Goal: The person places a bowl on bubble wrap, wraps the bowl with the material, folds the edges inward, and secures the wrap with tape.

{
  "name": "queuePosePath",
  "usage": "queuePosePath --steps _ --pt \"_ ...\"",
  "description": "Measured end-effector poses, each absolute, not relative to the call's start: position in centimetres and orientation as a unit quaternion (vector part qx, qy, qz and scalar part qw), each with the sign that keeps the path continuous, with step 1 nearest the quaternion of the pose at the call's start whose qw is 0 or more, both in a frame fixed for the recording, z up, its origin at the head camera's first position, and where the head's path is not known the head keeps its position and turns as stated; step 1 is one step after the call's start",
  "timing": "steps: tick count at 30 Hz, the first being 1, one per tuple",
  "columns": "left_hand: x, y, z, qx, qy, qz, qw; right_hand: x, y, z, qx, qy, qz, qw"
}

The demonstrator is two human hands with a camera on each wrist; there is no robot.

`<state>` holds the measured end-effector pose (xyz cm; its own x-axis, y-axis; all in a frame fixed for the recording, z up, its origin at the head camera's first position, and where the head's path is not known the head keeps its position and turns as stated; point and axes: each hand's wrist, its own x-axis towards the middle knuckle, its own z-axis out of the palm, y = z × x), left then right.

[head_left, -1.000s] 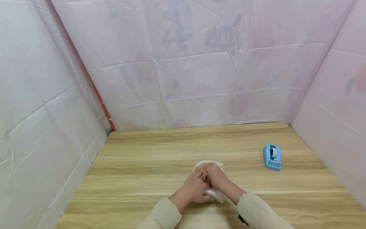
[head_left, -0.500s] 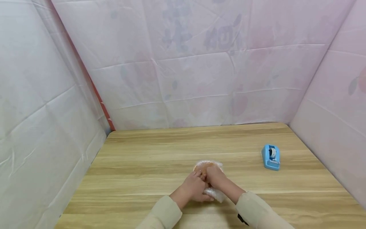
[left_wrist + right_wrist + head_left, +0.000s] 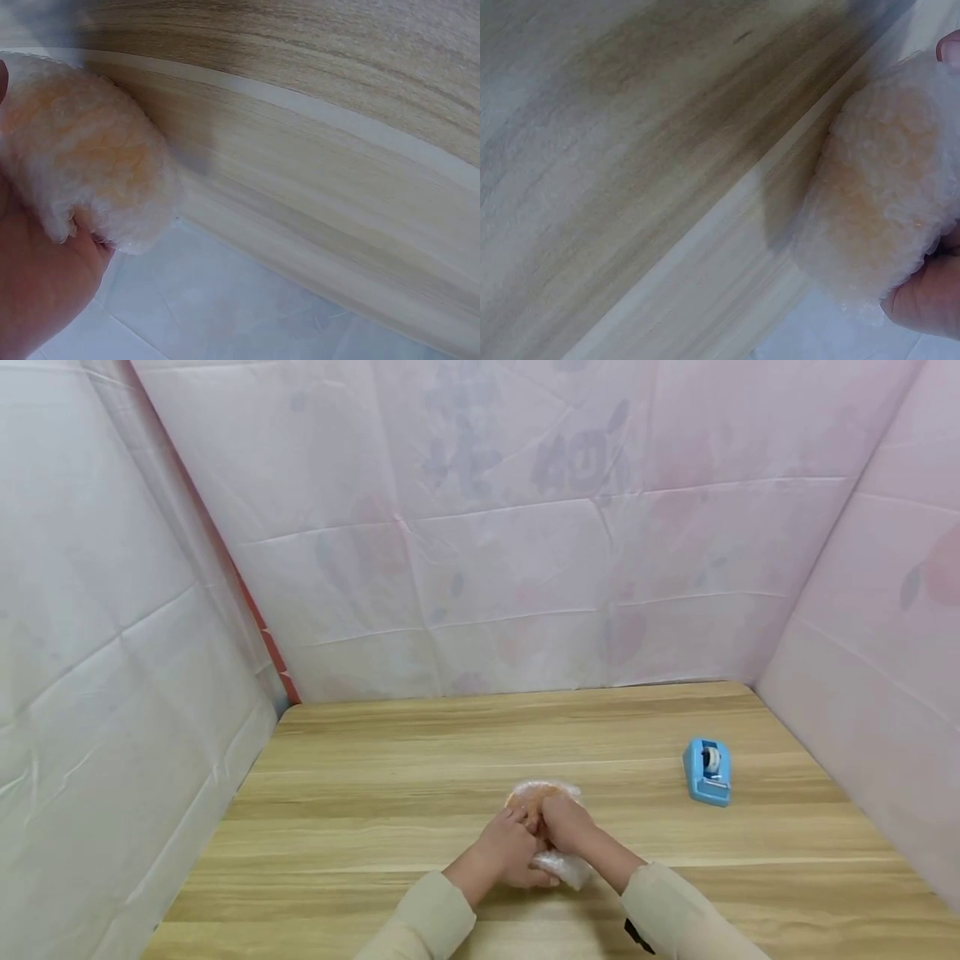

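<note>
A bundle of clear bubble wrap [image 3: 562, 867] with something orange inside lies low over the table in the head view. My left hand [image 3: 510, 853] grips its left and near side, the thumb stretched along the bottom. From the right, my right hand [image 3: 567, 823] holds the top with curled fingers, close against the left hand's fingertips. Both wrist views show the rounded wrap from the side, as the bubble wrap [image 3: 97, 150] at the left wrist and the wrapped bundle [image 3: 881, 187] at the right. What the orange thing is stays hidden by the wrap and hands.
A blue tape dispenser [image 3: 707, 772] with a roll of tape stands on the right of the wooden table [image 3: 360, 793]. Pale patterned sheets [image 3: 510, 568] hang behind the table and along both sides.
Both hands keep their hold on the bubble-wrapped bundle with barely any movement. The head view has shifted very slightly.
</note>
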<state>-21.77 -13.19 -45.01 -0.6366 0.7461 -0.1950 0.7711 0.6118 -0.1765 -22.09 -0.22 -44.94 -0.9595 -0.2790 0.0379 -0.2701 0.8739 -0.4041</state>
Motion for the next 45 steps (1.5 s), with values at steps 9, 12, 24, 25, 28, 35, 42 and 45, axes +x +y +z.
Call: queuePosePath --steps 9,12,24,25,28,35,42,45 --pt "-21.9 -13.3 -45.1 0.429 0.894 -0.124 0.039 -22.2 -0.6 -45.0 -0.094 0.969 -0.227 0.018" --pt "-21.9 -13.4 -45.1 0.430 0.894 -0.123 0.034 -22.2 -0.7 -45.0 -0.087 0.970 -0.229 0.014" --pt "-22.0 -13.6 -45.6 0.444 0.890 -0.102 0.008 -22.1 -0.8 -45.2 -0.078 0.972 -0.223 -0.007" --pt "-22.0 -13.6 -45.6 0.446 0.889 -0.103 0.005 -22.0 -0.8 -45.2 -0.076 0.972 -0.222 -0.008" --pt "-22.0 -13.6 -45.6 0.449 0.887 -0.110 -0.008 -22.0 -0.7 -45.1 -0.075 0.972 -0.223 -0.004" --pt "-22.1 -13.7 -45.7 0.452 0.885 -0.111 -0.007 -21.7 -0.5 -45.0 -0.090 0.970 -0.224 -0.014" --pt "-22.3 -14.2 -45.7 0.454 0.885 -0.103 -0.014 -22.1 -0.7 -45.1 -0.103 0.962 -0.253 -0.026" --pt "-22.4 -14.4 -45.7 0.458 0.883 -0.098 -0.026 -22.2 -0.6 -45.2 -0.116 0.956 -0.268 -0.040"
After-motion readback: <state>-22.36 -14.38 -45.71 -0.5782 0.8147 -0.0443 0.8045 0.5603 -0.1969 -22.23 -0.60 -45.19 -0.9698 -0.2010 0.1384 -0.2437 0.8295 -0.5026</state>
